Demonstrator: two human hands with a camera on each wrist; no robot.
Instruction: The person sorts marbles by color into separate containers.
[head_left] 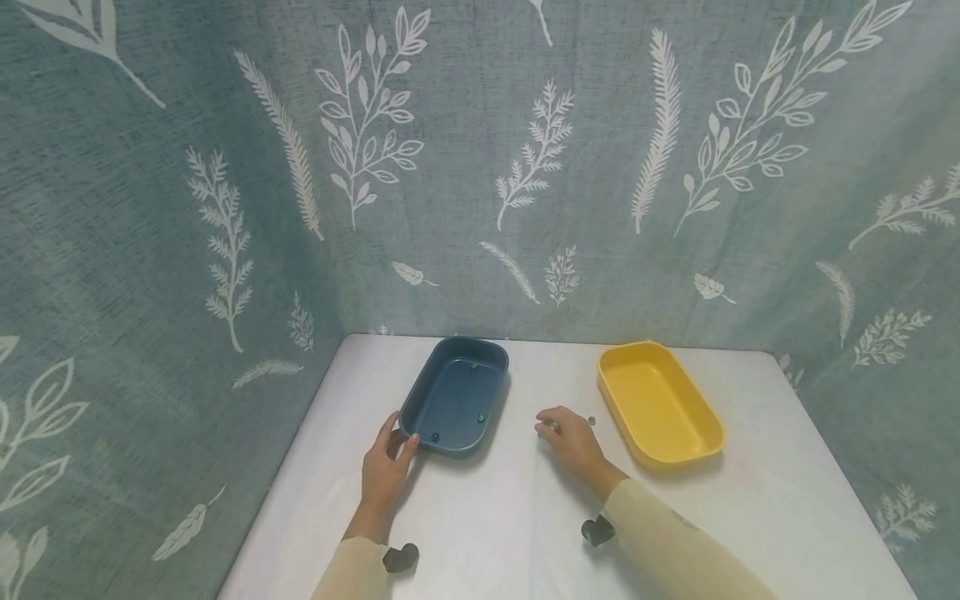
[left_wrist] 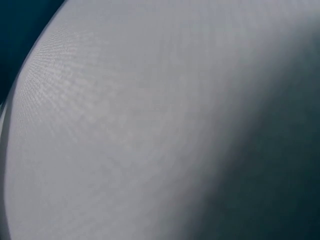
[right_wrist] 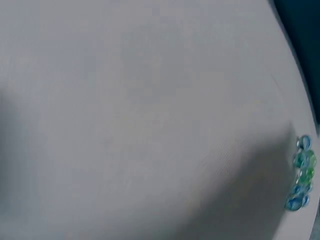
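Head view shows a white counter (head_left: 480,533) with a blue tray (head_left: 459,396) at centre-left and a yellow tray (head_left: 660,404) to the right, both towards the far edge. The person's left hand (head_left: 385,471) grips the near left corner of the blue tray, its thumb at the near rim and its fingers at the left side. Three small marbles (head_left: 481,418) lie inside that tray: one at the far end, one on the right, one near the left corner.

The right hand (head_left: 576,443) is low between the two trays, its fingers bent around small glass beads; whether it grasps any I cannot tell. Right wrist view shows these as a blue and green cluster (right_wrist: 302,172), touching one another. A lone grey marble (head_left: 592,421) sits between this hand and the yellow tray. Beyond the counter hangs grey-green cloth (head_left: 457,275) with white leaf patterns.
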